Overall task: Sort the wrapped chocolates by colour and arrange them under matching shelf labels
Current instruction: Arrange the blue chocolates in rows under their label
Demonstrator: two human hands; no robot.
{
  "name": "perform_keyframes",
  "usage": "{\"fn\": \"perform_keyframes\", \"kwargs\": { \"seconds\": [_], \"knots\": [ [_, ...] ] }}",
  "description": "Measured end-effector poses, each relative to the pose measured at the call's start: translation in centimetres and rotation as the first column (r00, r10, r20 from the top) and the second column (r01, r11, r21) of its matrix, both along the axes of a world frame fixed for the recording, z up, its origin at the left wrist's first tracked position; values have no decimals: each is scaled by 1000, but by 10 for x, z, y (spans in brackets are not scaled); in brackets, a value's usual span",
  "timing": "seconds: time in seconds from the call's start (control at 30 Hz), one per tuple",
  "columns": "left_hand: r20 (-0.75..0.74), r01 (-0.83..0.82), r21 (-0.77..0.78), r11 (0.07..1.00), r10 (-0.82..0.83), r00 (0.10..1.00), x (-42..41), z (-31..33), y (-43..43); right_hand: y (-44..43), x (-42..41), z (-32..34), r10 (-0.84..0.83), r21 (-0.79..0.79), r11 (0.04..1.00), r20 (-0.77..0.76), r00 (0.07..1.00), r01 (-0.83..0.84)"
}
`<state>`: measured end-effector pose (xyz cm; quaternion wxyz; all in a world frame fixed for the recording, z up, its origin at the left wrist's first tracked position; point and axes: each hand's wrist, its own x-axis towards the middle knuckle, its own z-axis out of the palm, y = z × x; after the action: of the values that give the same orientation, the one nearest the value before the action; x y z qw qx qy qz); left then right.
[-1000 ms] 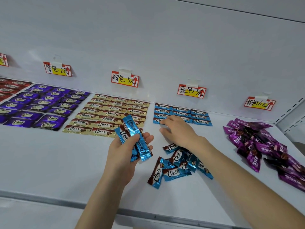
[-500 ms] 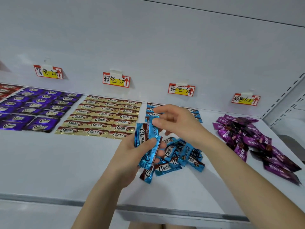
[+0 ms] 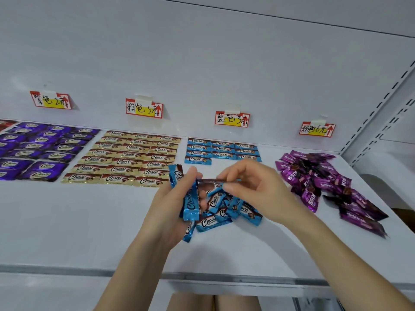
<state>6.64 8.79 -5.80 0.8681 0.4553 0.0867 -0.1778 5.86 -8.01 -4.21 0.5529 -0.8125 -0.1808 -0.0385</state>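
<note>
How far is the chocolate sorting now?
Done: dark purple wrapped chocolates and gold wrapped chocolates lie in rows. In hand: blue rows are begun; the left hand grips a bunch of blue chocolates, the right hand pinches one blue chocolate. Left: the loose blue pile and the unsorted magenta foil heap.

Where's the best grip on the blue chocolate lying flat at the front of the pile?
Probably its near long edge, from the shelf front: the blue chocolate lies flat, label up, that edge free, other wrappers crowding its far side.
</note>
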Motion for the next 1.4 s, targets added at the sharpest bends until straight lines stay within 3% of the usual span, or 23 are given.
{"fn": "perform_keyframes", "kwargs": {
  "seconds": [0.27,0.37,0.53,0.67,0.77,0.87,0.93,1.03,1.13,1.2,1.27,1.4],
  "knots": [
    [92,-57,218,974,37,995,-1,-4,-9,-3,-4,-8,-104,-218,967,121,987,128],
    [102,-52,222,974,30,994,0,-2,-11,-4,2,-11,-133,-264,950,141,981,166],
    [86,-46,269,962,24,996,5,-4,-12,-6,7,-12,-119,-361,921,91,989,144],
    [136,-15,340,940,-34,990,11,-7,-15,-4,13,-4,-131,-276,953,9,991,129],
    [169,-41,332,942,-17,985,15,-7,-16,-4,20,0,-101,-329,941,-67,993,74],
    [125,-117,275,954,85,989,20,-8,-15,-11,34,3,-136,-235,966,-126,983,104],
    [12,-166,191,968,167,986,23,-10,-12,-19,50,1,-214,-81,976,-179,960,202],
    [-116,-185,5,983,184,976,27,-11,-6,-27,79,-7,-375,147,895,-267,888,422],
    [-87,-178,-22,984,176,981,28,-13,-2,-30,99,-27,-464,168,832,-311,830,528],
    [-56,-181,-10,983,180,982,27,-14,-2,-32,104,-43,-525,50,831,-256,812,553],
    [-36,-198,2,980,198,980,28,-15,-2,-38,105,-54,-585,-170,809,-130,801,563],
    [7,-210,30,977,210,978,28,-18,0,-50,102,-62,-589,-565,657,28,807,499]
  ]
}}
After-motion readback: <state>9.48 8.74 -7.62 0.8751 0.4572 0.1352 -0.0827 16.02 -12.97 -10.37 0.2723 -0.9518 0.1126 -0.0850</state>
